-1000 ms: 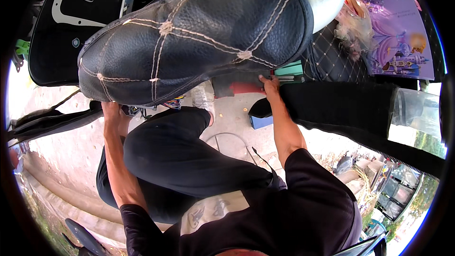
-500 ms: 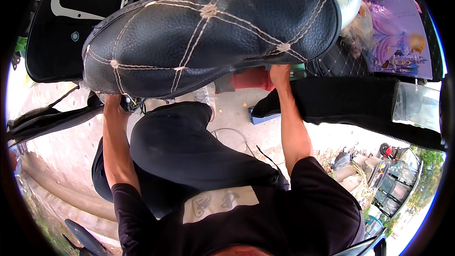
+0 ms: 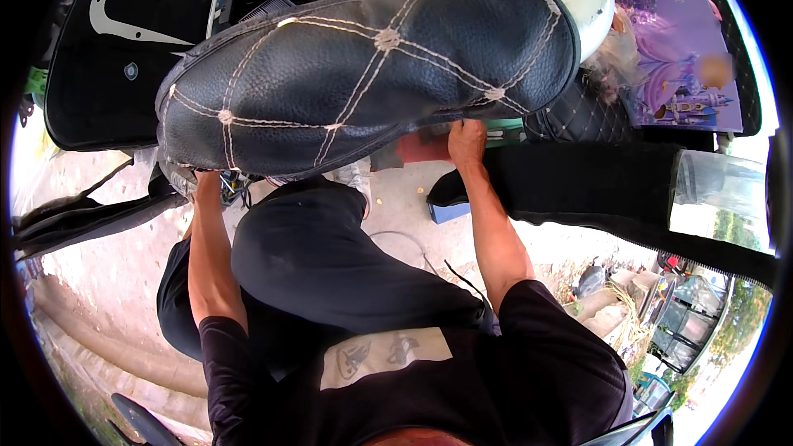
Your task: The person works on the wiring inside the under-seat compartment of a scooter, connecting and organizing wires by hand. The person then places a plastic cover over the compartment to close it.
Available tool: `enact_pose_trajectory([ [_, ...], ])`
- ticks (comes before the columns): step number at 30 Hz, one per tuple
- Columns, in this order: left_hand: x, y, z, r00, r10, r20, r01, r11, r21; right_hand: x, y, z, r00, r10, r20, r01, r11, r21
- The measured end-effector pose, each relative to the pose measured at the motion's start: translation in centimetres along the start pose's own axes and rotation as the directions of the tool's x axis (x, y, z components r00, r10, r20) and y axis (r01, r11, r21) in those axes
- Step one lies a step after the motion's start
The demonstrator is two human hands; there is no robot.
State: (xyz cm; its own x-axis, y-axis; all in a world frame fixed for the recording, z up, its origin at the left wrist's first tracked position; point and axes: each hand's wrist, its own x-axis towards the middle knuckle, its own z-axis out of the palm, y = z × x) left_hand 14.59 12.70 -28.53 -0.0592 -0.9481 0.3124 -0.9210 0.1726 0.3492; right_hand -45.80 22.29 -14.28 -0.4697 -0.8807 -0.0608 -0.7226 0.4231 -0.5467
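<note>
The stitched black seat (image 3: 363,74) sits over the left hand (image 3: 208,185) and right hand (image 3: 468,142), obscuring their fingers; I can't tell their grip; working blind, the left might snag nearby wires (image 3: 235,188).

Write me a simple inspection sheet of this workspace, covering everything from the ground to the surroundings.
Surface: pale concrete-like ground.
Job's things: large black leather-look padded seat with cream double stitching, slanting across the view.
Clutter: purple printed board with a castle picture; blue box-like object; long black fabric panel with a clear plastic window.
Grips: left grip, a bare hand, at the seat's lower left edge; right grip, also bare, at its lower edge further right; fingers mostly hidden on both.
Cables: multicoloured wire bundle beside the left grip.
Surroundings: tan kerb-like ledge at left; green foliage at lower right.
</note>
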Motion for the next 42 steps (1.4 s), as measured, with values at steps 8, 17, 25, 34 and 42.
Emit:
enact_pose_trajectory([
  [8, -0.5, 0.4, 0.8, 0.997, 0.061, -0.053, -0.058, 0.997, 0.057, 1.1, 0.3, -3.0, 0.964, 0.016, -0.265, 0.089, 0.921, 0.378],
  [17, -2.1, -0.9, 0.3, 0.997, -0.082, 0.011, 0.082, 0.996, 0.022, -0.1, 1.7, -3.6, 0.969, 0.064, -0.239, 0.02, 0.942, 0.335],
  [25, -2.1, 5.8, -5.0, 0.944, -0.318, 0.093, 0.324, 0.944, -0.058, -2.9, 1.0, -2.4, 0.984, -0.064, -0.164, 0.081, 0.992, 0.095],
  [34, -2.2, 8.1, -8.5, 0.922, -0.37, 0.116, 0.384, 0.913, -0.139, -2.5, 2.7, -1.1, 0.981, -0.098, -0.168, 0.121, 0.984, 0.134],
  [42, 1.7, 11.1, -16.0, 0.908, -0.31, 0.283, 0.384, 0.885, -0.263, -1.8, 0.0, -4.1, 0.965, 0.093, -0.245, 0.018, 0.908, 0.418],
])
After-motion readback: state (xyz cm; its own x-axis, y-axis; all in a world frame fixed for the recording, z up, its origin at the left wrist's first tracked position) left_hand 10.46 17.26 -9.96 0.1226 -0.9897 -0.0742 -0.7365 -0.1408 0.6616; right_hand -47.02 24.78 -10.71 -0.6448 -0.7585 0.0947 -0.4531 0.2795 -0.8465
